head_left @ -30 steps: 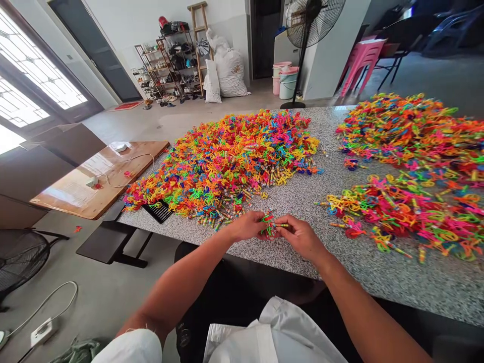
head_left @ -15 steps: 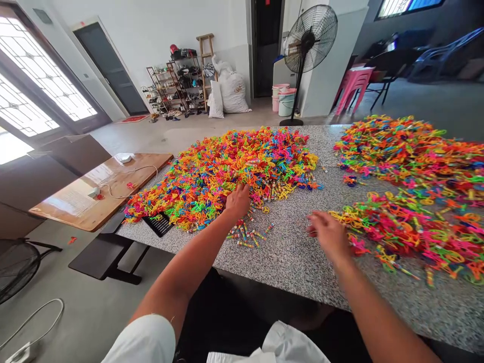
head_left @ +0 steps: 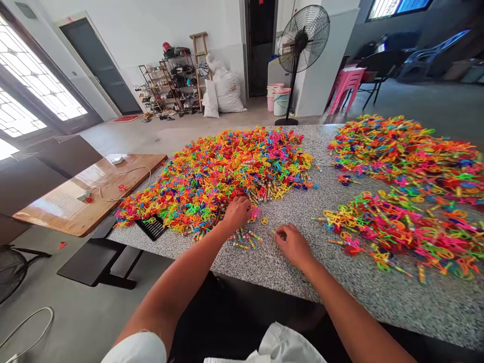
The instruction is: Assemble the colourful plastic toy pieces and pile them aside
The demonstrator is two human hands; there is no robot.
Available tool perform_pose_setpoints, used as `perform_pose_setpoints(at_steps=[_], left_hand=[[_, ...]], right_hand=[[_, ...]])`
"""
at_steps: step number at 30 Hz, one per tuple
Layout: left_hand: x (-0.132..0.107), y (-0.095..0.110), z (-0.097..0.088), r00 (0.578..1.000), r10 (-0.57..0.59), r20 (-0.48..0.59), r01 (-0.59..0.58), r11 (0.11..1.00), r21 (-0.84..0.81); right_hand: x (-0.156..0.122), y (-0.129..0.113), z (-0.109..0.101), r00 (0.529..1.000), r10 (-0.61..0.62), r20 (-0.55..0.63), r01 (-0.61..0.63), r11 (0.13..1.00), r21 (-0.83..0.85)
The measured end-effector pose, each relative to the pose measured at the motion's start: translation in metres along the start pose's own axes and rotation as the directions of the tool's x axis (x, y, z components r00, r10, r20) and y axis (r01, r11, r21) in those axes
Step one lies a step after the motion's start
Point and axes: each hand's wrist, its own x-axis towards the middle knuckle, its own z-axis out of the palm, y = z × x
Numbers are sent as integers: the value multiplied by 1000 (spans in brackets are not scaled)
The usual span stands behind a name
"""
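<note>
My left hand (head_left: 238, 210) is at the near edge of a large heap of small coloured plastic pieces (head_left: 227, 171), its fingers curled down. A pink plastic piece (head_left: 255, 213) shows beside its fingertips; whether they grip it is unclear. Several small patterned tubes (head_left: 245, 241) lie on the speckled stone tabletop (head_left: 280, 267) just below this hand. To the right, my right hand (head_left: 293, 245) pinches the end of a small patterned tube (head_left: 271, 230) with thumb and forefinger, close to the tabletop. A yellow ring-shaped piece (head_left: 263, 220) lies between the hands.
On the right are a nearer pile of coloured pieces (head_left: 401, 227) and a farther pile (head_left: 397, 146). A black slotted tray (head_left: 153, 229) pokes out under the left heap. A wooden table (head_left: 91, 191) adjoins at left. Beyond stand a fan (head_left: 302, 40) and white sacks (head_left: 227, 91).
My right hand has moved left from beside the right pile and closed on a small tube. My left hand has shifted slightly down at the heap's edge. The view has swung slightly right.
</note>
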Motion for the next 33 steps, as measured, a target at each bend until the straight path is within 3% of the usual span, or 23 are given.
perform_pose_setpoints(at_steps=[2, 4, 7, 9, 11, 13, 15, 18, 20, 22, 25, 28, 31, 33], left_hand=[[-11, 2, 2, 995, -50, -83, 30, 974, -225], [-18, 7, 3, 965, -222, -139, 123, 852, -510], [-26, 17, 2, 877, -480, -19, 228, 451, -863], [-31, 24, 0, 834, -539, 116, 238, 162, -958], [-37, 32, 0, 806, -551, 216, 221, -59, -974], [-44, 41, 2, 799, -534, 275, 201, -194, -960], [-51, 51, 4, 803, -512, 305, 193, -260, -946], [-60, 65, 4, 831, -454, 323, 211, -280, -937], [-65, 71, 0, 865, -392, 312, 230, -244, -942], [-68, 74, -4, 903, -322, 284, 249, -145, -958], [-73, 77, -9, 946, -241, 215, 250, 124, -960], [-74, 77, -9, 962, -225, 156, 231, 361, -904], [-73, 75, -4, 956, -255, 145, 250, 453, -856], [-71, 73, 0, 936, -333, 118, 261, 427, -866]], right_hand=[[-4, 5, -4, 990, 134, -48, -120, 967, 225], [-8, 3, -8, 962, 268, -44, -224, 875, 428], [-13, -10, -13, 939, 342, 23, -267, 688, 675], [-15, -23, -12, 949, 306, 68, -240, 568, 787], [-17, -36, -8, 963, 250, 101, -217, 494, 842], [-18, -46, -2, 972, 203, 121, -205, 468, 859], [-19, -54, 4, 976, 179, 120, -192, 465, 865], [-19, -59, 9, 976, 208, 72, -168, 494, 853], [-19, -58, 9, 972, 235, 30, -155, 536, 830], [-19, -56, 7, 971, 238, 9, -148, 573, 806], [-20, -53, 6, 980, 201, 2, -132, 633, 763], [-23, -51, 4, 990, 132, -49, -69, 758, 648], [-25, -50, 3, 994, 46, -102, 13, 856, 516], [-26, -51, 2, 994, 33, -107, 26, 859, 511]])
